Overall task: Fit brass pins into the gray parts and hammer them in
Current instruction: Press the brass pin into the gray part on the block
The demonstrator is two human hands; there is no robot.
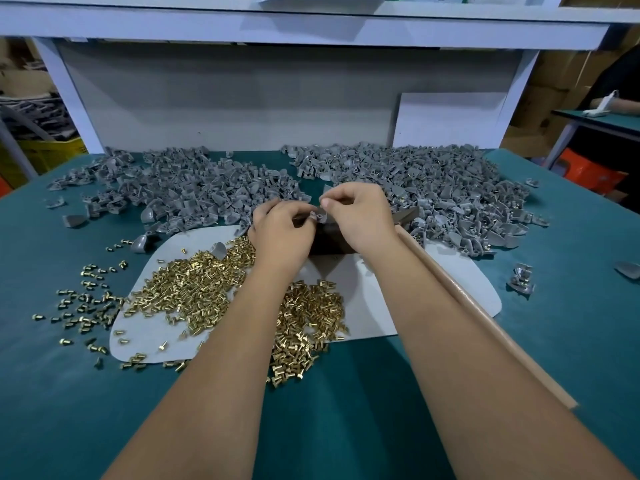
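Observation:
My left hand (280, 233) holds a small gray part (317, 215) by its left end, above a dark block (329, 242) on the white mat (381, 306). My right hand (360, 216) pinches thumb and forefinger together right at the top of that part. What they pinch is very small and mostly hidden; it looks like a brass pin. Loose brass pins (194, 289) lie heaped on the mat under my left forearm. The hammer (485, 317) lies on the table, its wooden handle running along my right forearm and its dark head (407, 216) just right of my right hand.
Two big heaps of gray parts fill the back of the green table, one on the left (187, 188) and one on the right (450, 192). Stray pins (83, 306) lie scattered left of the mat. A few parts (521, 278) sit at the right. A white shelf frame (311, 29) rises behind.

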